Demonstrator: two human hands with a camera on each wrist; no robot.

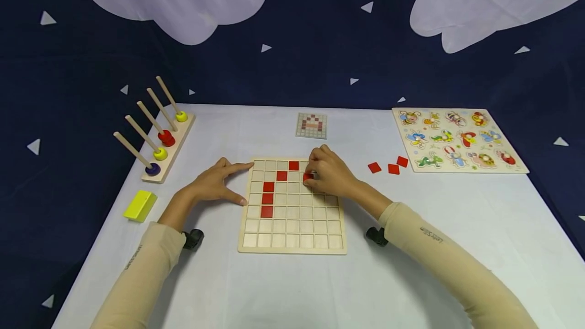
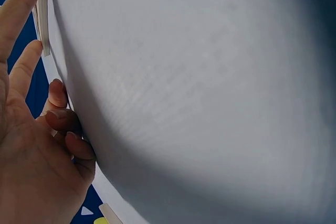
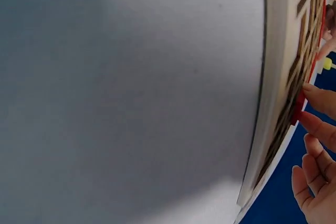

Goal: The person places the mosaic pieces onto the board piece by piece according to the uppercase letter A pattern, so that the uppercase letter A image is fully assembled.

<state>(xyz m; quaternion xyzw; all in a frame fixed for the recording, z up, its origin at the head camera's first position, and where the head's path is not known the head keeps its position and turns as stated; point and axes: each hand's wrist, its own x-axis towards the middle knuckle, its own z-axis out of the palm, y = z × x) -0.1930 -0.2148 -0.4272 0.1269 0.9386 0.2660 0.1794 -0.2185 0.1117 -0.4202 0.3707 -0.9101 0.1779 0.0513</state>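
Observation:
A square wooden grid board (image 1: pixel 292 251) lies flat on the table in the head view. Several red square tiles sit in its cells, such as a red tile (image 1: pixel 267 198) in the column at the left. My left hand (image 1: pixel 212 183) has its thumb and index finger stretched out to the board's left edge, touching it. In the left wrist view the other fingers (image 2: pixel 63 120) are bent loosely. Over the upper right cells, my right hand (image 1: pixel 331 172) pinches another red tile (image 3: pixel 298 109) between thumb and index finger, right at the grid.
Behind the board lies a small pattern card (image 1: pixel 312 126). To the right are three loose red tiles (image 1: pixel 393 169) and an insect puzzle board (image 1: pixel 461 141). At left stand a peg stacker (image 1: pixel 166 159) with coloured rings and a yellow block (image 1: pixel 140 206).

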